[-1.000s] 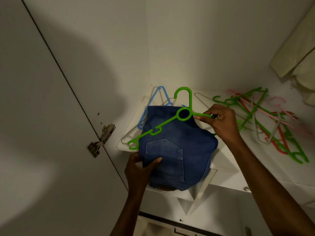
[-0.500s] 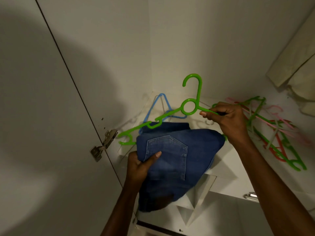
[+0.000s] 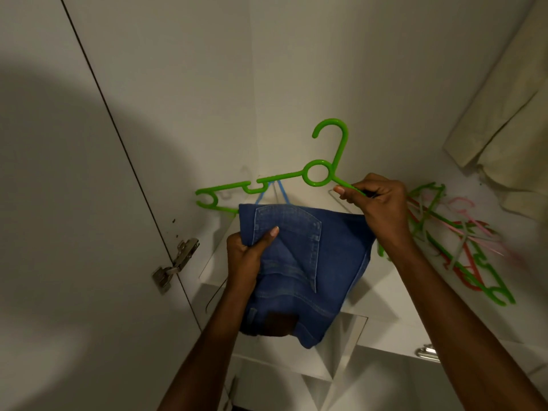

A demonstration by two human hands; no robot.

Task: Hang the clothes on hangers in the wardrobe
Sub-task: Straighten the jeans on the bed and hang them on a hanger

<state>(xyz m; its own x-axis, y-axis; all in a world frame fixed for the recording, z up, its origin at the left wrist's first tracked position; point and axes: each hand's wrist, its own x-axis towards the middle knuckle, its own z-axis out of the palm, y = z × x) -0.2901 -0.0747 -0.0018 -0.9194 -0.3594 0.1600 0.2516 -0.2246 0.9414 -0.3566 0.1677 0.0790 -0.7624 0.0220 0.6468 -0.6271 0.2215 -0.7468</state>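
Folded blue jeans [image 3: 305, 271] with a back pocket facing me hang in front of the wardrobe shelf. My left hand [image 3: 247, 253] grips their left edge, thumb on the pocket. A bright green plastic hanger [image 3: 318, 173] stands upright above the jeans, hook up, and its lower bar runs behind the denim. My right hand [image 3: 373, 200] pinches the hanger's right arm at the top right corner of the jeans.
A heap of green, red and pink hangers [image 3: 462, 241] lies on the white shelf [image 3: 397, 298] at the right. A blue hanger [image 3: 280, 192] lies behind the jeans. Cream cloth [image 3: 510, 120] hangs at upper right. The wardrobe door with a metal hinge [image 3: 178, 262] stands left.
Both hands have lifted the jeans and the green hanger up off the shelf. The hanger has tipped from lying on the denim to upright behind its top edge.
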